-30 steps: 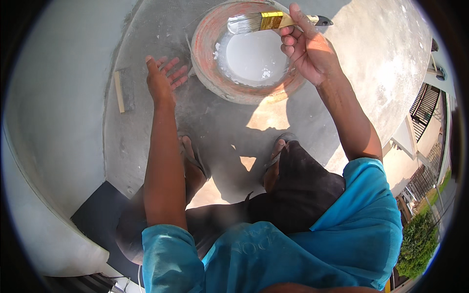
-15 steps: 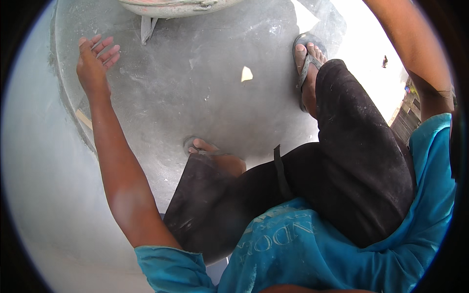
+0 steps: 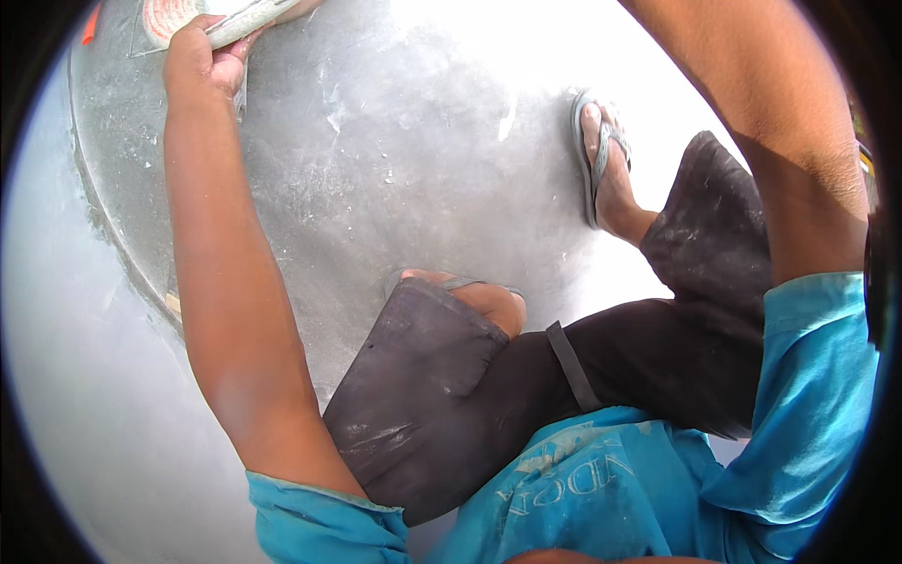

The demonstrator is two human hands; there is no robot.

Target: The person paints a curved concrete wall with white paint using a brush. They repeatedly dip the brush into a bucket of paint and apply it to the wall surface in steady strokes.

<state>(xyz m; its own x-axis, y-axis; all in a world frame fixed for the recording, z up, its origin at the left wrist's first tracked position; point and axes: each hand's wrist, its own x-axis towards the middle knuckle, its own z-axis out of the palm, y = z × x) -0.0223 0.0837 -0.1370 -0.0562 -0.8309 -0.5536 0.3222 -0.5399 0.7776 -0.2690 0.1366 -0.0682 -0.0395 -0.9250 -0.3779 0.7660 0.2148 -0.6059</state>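
At the upper left, my left hand (image 3: 205, 64) is closed on the rounded rim of a pale, dusty basin (image 3: 252, 23), with the thumb over the edge. Reddish streaks mark the basin's inner face. Only its near part shows; the top edge of the picture cuts off the rest. My right forearm (image 3: 752, 85) reaches up along the right side and leaves the picture at the top, so the right hand is out of sight.
Underfoot is a grey, dusty concrete floor (image 3: 376, 188) with pale smears. A pale wall (image 3: 85, 348) curves along the left. My sandalled feet stand apart, the right foot (image 3: 615, 183) farther forward. Something orange (image 3: 91, 25) lies at the upper left. Glare whitens the upper right.
My left hand, open above the floor before, has moved upward and closed on the basin's rim. The basin now sits farther left in the picture. The view has shifted.
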